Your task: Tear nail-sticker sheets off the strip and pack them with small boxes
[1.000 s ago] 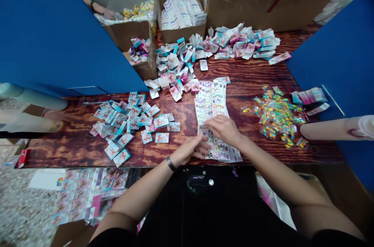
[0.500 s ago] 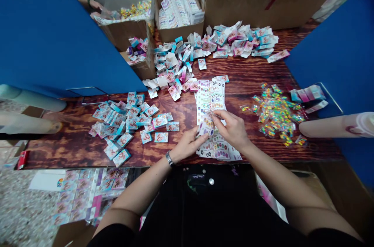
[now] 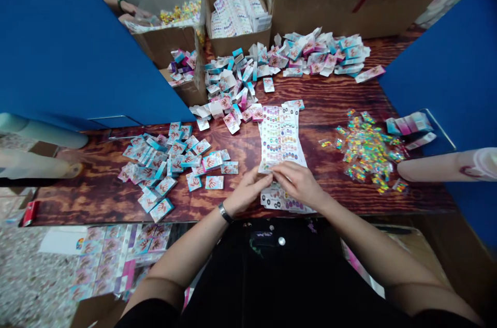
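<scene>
Stacked sticker sheets (image 3: 281, 134), printed with rows of small coloured ovals, lie on the table in front of me. Over their lower half my left hand (image 3: 251, 188) and my right hand (image 3: 297, 182) meet, fingertips almost touching. Between them they pinch a sticker sheet (image 3: 266, 168), of which only a small pale edge shows; my fingers hide the rest. To the left is a pile of small printed boxes (image 3: 171, 160), blue, white and pink with a hand picture. A heap of small clear packets with bright yellow and green contents (image 3: 367, 149) lies to the right.
Open, unfilled-looking small boxes (image 3: 310, 54) spread along the back. Behind them stand a carton of sticker sheets (image 3: 238, 41) and a large carton (image 3: 341, 12). Blue panels (image 3: 446, 69) flank the table. Another person's hand (image 3: 130, 8) reaches into a bag at the back left.
The sheet between my hands, earlier spread with its ovals showing, is now mostly covered by my fingers. My right hand has come down and left, close against my left hand.
</scene>
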{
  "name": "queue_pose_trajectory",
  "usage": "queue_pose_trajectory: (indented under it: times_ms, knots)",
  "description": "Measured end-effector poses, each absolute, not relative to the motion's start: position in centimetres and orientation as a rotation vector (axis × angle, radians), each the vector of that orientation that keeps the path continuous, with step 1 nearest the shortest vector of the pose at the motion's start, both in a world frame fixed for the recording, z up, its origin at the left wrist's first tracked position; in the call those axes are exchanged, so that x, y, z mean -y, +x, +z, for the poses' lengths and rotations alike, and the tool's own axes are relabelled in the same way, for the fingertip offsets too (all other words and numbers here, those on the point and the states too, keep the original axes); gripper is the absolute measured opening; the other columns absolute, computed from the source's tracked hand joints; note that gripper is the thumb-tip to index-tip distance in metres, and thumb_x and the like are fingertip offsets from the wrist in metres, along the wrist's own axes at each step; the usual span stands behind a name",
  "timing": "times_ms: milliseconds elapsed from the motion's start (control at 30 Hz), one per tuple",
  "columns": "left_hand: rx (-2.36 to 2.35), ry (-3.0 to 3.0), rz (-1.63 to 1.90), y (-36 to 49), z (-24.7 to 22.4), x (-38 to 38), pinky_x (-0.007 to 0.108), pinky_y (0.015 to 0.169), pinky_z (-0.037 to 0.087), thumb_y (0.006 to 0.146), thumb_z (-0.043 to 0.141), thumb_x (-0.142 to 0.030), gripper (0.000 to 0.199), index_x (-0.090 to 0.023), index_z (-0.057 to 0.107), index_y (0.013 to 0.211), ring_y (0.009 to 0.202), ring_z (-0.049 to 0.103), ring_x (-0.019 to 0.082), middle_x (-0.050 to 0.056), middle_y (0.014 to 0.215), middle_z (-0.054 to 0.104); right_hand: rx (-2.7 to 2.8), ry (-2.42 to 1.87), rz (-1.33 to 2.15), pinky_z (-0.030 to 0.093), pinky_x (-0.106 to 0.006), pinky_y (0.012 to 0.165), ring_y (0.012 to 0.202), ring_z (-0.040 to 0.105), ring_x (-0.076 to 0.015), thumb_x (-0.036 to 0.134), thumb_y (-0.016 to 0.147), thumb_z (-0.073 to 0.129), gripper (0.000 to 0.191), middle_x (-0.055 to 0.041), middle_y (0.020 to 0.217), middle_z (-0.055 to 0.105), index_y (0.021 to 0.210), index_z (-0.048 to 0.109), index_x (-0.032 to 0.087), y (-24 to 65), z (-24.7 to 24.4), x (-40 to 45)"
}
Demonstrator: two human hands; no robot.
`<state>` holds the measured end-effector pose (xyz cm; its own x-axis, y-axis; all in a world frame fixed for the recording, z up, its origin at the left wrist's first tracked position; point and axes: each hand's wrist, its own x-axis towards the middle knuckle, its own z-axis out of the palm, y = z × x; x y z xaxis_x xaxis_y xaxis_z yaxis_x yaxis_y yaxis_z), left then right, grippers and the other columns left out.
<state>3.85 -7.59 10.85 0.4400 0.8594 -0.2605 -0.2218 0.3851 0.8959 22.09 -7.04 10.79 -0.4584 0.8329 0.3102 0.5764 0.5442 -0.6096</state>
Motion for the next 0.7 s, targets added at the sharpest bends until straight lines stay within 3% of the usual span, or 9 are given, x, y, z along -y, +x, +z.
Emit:
queue_pose_trajectory:
  times_ms: [100,233,333,433,567,700]
  knots:
    - [-1.001,1.312,0.728,3.7,10.3,7.3,0.028,0.078,0.046,0.091,0.051,-0.045,0.033,-0.014,0.064,0.092,0.083,0.06,0.017,0.004,0.087,0.068,2.043,-1.291,0.732,0.052,-0.03,0.074,0.08,0.062,-0.0164,0.028,0.094,0.052,0.028,-0.0041,0.091,0.064,0.121,0.055,0.021,21.6,10.8,7.4]
    - [-1.088,1.522,0.662,3.9,9.9,7.1,0.028,0.074,0.048,0.095,0.042,-0.047,0.04,-0.014,0.064,0.091,0.079,0.062,0.017,0.004,0.086,0.069,2.012,-1.232,0.661,0.05,-0.033,0.081,0.092,0.059,-0.0186,0.028,0.095,0.05,0.019,-0.0071,0.096,0.061,0.108,0.062,0.021,21.7,10.3,7.8]
    - [-1.099,1.568,0.581,3.9,9.7,7.1,0.029,0.078,0.049,0.095,0.043,-0.045,0.038,-0.015,0.065,0.103,0.085,0.065,0.019,0.006,0.094,0.071,2.132,-1.202,0.704,0.05,-0.031,0.08,0.09,0.06,-0.0175,0.029,0.096,0.048,0.019,-0.0054,0.094,0.063,0.106,0.062,0.021,25.0,10.3,6.5]
    - [-1.125,1.546,0.57,3.6,9.2,7.3,0.032,0.086,0.05,0.093,0.049,-0.043,0.038,-0.017,0.059,0.119,0.097,0.066,0.02,0.008,0.108,0.07,2.317,-1.454,0.481,0.048,-0.034,0.083,0.095,0.06,-0.0205,0.03,0.097,0.046,0.025,-0.0084,0.103,0.064,0.112,0.062,0.02,31.3,10.5,3.4]
    - [-1.093,1.538,0.568,3.6,8.7,7.4,0.033,0.088,0.051,0.093,0.05,-0.041,0.037,-0.016,0.061,0.117,0.1,0.066,0.021,0.009,0.11,0.07,2.615,-1.694,0.258,0.046,-0.034,0.085,0.097,0.06,-0.0228,0.025,0.094,0.047,0.025,-0.0096,0.105,0.065,0.107,0.067,0.021,38.6,9.4,-0.8]
    - [-1.067,1.565,0.558,3.8,9.2,7.5,0.032,0.087,0.052,0.093,0.05,-0.041,0.035,-0.017,0.062,0.116,0.098,0.067,0.02,0.008,0.111,0.07,2.795,-1.724,0.199,0.042,-0.033,0.094,0.107,0.058,-0.0225,0.019,0.092,0.047,0.024,-0.0097,0.118,0.065,0.106,0.066,0.018,40.2,7.0,-2.5]
